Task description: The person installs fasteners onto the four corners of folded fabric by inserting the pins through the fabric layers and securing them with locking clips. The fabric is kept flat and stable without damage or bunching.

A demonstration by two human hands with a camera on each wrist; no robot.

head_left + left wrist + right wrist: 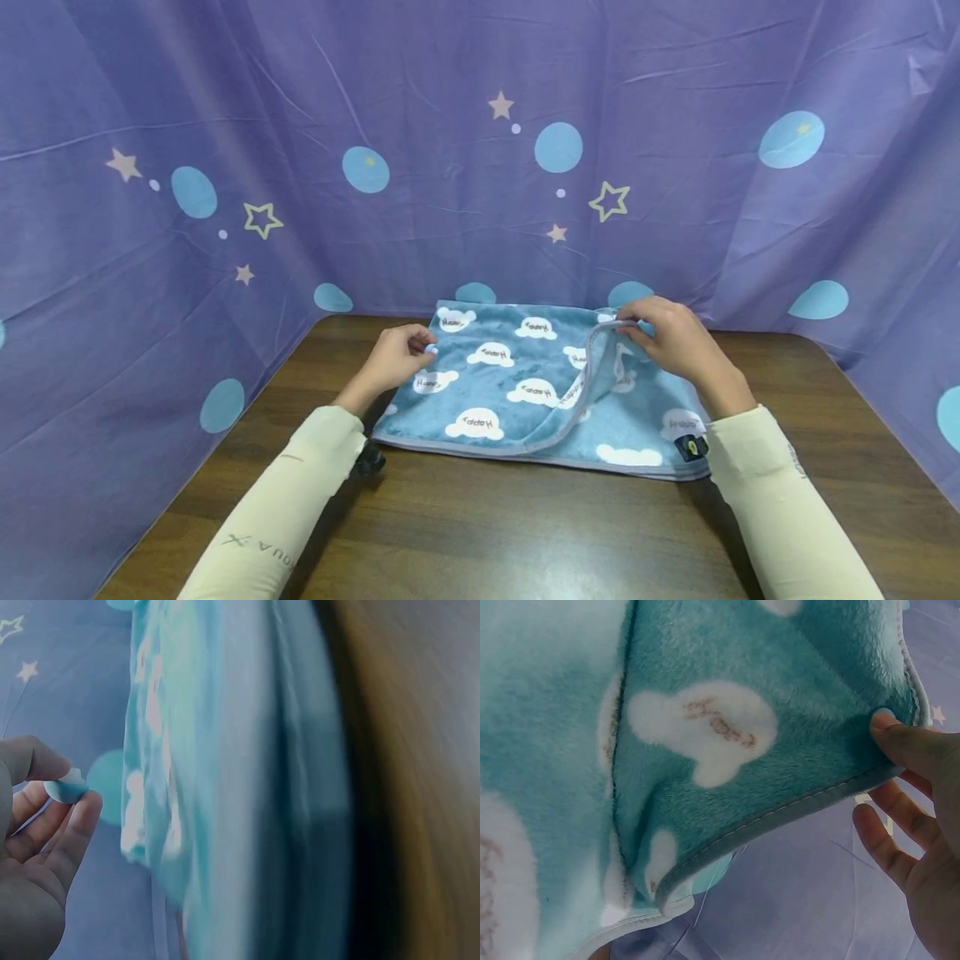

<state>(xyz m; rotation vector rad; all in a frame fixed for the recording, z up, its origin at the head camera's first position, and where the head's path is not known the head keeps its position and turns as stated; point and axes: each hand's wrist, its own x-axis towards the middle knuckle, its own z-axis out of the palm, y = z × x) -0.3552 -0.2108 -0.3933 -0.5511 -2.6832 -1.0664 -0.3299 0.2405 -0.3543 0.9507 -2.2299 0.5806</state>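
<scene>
Blue blanket (487, 371) is lying folded on the brown wooden table (480, 533), toward the far side and between the two hands. Nearest us, a pale left sleeve (277, 508) and a pale right sleeve (787, 500) are slanting in from either side. A black device (370, 460) is sitting at the left wrist, just beside the blanket's near left corner; a second black device (691, 447) is sitting at the right wrist, hiding a bit of the near right part. Behind everything, a purple curtain (450, 75) is rising, stars and blue discs all over it.

Long axis? It's running left to right, the near edge slanting slightly, right end lying closer. On the right, the upper layer (495, 375) is standing away from the layer beneath (652, 408), its grey hem (769, 825) curving from the near edge to the far right.

Left hand (393, 358) is pinching a small blue-and-white piece (66, 789) by the left side; whether it's joining the blanket, I'm not able to tell. Far right, the right hand (675, 337) is pinching up the upper layer's corner, thumb lying on the plush, other fingers spreading below.
</scene>
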